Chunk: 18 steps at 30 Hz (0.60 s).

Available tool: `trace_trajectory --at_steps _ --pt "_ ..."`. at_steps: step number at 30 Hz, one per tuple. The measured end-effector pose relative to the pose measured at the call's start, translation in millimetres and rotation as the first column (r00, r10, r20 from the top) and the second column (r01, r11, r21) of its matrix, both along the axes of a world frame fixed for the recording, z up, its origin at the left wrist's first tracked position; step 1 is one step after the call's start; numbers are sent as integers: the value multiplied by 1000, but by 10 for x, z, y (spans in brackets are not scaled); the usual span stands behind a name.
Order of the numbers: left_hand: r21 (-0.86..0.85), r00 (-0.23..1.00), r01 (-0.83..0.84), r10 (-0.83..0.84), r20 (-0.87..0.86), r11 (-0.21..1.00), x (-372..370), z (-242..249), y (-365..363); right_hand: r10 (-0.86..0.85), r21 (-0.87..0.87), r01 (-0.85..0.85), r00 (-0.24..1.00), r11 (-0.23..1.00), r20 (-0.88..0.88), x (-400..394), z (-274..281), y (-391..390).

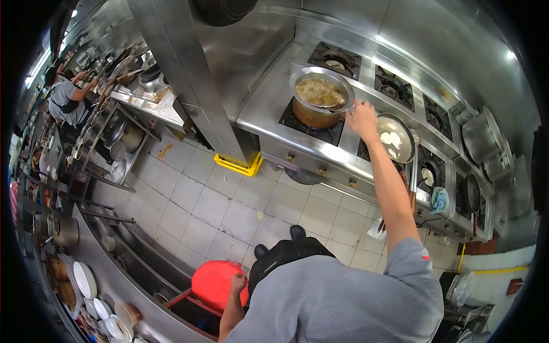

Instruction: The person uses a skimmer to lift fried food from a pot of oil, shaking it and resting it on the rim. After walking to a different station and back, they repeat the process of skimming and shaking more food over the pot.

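Note:
My right hand (361,117) reaches out over the steel stove (269,114) and grips the handle of a ladle (334,106) that lies in a large pot (320,94) of yellowish-brown broth on a burner. My left hand (236,283) is down by my side, fingers curled on the edge of a round red lid (213,283) beside the counter. My grey shirt (337,303) and black shoes (297,231) fill the lower middle of the view.
A wok (394,137) with white contents sits just right of the pot. A blue cloth (439,200) and steel stock pots (483,137) are further right. A steel column (183,74) stands on a yellow base (237,164). Plates (86,280) lie lower left. A co-worker (66,97) stands far left.

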<state>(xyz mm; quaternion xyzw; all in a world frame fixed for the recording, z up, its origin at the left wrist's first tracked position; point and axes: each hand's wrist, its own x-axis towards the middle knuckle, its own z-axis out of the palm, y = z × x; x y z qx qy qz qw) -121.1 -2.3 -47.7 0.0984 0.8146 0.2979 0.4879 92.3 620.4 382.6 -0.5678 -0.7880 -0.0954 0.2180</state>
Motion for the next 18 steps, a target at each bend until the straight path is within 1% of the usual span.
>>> trace_trajectory --at_steps 1,3,5,6,7,8,9,10,11,12,13,14,15,16,17,18 --pt "-1 1000 -15 15 11 1000 -15 10 2 107 78 -99 989 992 -101 8 63 -154" --pt "-6 998 -48 48 35 999 -8 63 4 335 255 -269 903 929 -269 -3 172 -505" --pt "9 999 -28 28 42 1000 -26 54 -26 419 175 -380 814 908 -403 -26 14 -909" --pt "16 999 -15 14 46 1000 -33 49 -46 440 91 -454 765 886 -471 -33 -213 -1073" --pt "12 999 0 -1 36 1000 -33 19 -77 410 -4 -479 755 878 -512 -42 -488 -1281" --pt "11 1000 17 -17 25 1000 -34 -45 -112 395 -193 -568 741 800 -544 -8 -855 -1392" --pt "10 999 33 -33 14 999 -34 -80 -122 433 -286 -639 724 714 -537 33 -1242 -1555" --pt "7 999 24 -24 22 1000 -38 -44 -101 424 -428 -628 767 650 -482 150 -1916 -1704" --pt "5 1000 13 -13 29 1000 -43 5 -79 482 -547 -569 819 615 -311 220 -2338 -1949" --pt "3 999 1 -1 36 1000 -51 38 -54 411 -684 -527 843 504 -347 334 -2880 -2194" --pt "12 999 24 -24 30 1000 -77 40 -23 254 -899 -338 928 277 -271 312 -2828 -2487" --pt "20 999 46 -46 24 999 -110 40 -5 344 -894 -294 923 337 -174 472 -3348 -2770" --pt "28 998 68 -68 16 997 -137 34 10 207 -952 -293 940 86 -271 720 -4016 -2949" --pt "17 997 70 -70 29 997 -155 64 41 147 -983 -165 977 80 -152 794 -4220 -3009" --pt "6 997 72 -72 39 997 -194 80 74 6 -996 -50 999 76 -50 859 -4034 -2972" --pt "-9 996 76 -75 48 997 -257 96 86 -53 -994 -84 995 68 -88 1013 -4108 -2920"
